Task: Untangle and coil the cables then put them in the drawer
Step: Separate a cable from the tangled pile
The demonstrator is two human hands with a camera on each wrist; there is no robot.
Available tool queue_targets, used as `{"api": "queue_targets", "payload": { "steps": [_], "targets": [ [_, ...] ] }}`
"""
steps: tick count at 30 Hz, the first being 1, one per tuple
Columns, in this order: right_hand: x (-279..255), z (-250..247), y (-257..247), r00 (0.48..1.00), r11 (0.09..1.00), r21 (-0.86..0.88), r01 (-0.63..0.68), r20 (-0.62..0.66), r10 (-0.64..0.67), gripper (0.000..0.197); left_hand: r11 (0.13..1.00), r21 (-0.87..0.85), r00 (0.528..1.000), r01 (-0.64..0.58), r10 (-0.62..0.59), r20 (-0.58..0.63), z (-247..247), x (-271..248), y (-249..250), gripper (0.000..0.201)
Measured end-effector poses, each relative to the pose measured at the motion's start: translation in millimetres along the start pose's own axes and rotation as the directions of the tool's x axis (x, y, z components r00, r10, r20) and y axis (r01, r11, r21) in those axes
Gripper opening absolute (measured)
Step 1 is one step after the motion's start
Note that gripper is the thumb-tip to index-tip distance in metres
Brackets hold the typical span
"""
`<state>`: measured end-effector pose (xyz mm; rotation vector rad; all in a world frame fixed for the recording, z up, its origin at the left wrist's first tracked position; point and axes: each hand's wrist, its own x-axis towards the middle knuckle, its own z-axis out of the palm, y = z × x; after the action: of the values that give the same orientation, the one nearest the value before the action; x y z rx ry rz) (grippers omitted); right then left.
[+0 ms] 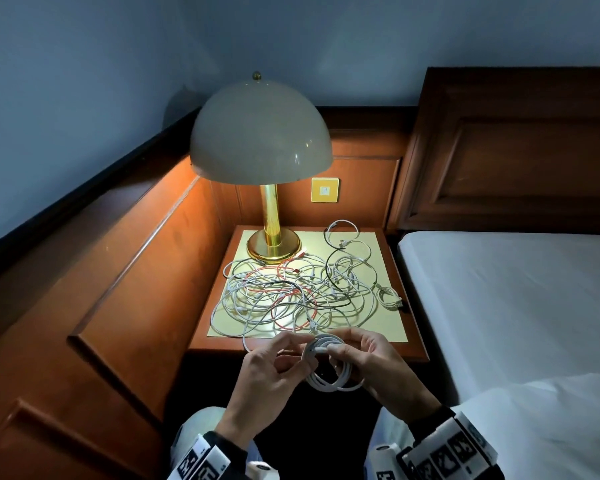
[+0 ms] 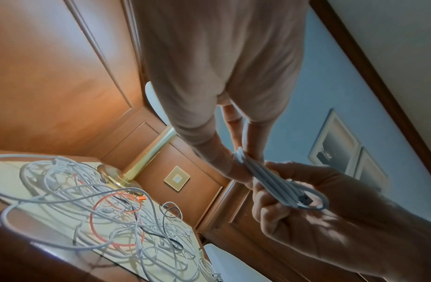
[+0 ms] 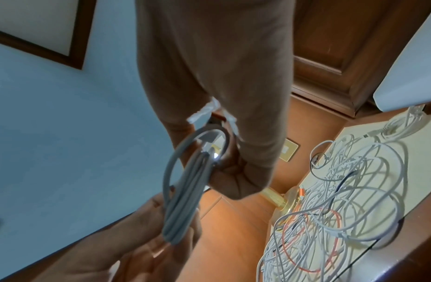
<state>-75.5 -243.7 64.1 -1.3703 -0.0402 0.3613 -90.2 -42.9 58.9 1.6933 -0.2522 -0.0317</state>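
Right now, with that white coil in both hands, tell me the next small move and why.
Probably tuck the loose plug end around the white coil to lock it. The right hand holds the loops, the left hand pinches near the connector, and the coil looks fully wound. The tangled cables on the nightstand still wait.

Wooden nightstand with pale yellow top mat.
Brass lamp base at mat's back left. In front of the base: tangle of white, black and orange cables. Small coiled cable at tangle's right edge.
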Motion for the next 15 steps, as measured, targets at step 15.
{"api": "queue_targets", "payload": {
  "steps": [15],
  "targets": [
    [-11, 5, 2, 0.98, 0.969, -0.156, 0.19, -0.035, -0.198, 0.028, 0.867, 0.454, 0.933, -0.208, 0.315, -0.173, 14, 6, -4, 0.025]
  ]
}}
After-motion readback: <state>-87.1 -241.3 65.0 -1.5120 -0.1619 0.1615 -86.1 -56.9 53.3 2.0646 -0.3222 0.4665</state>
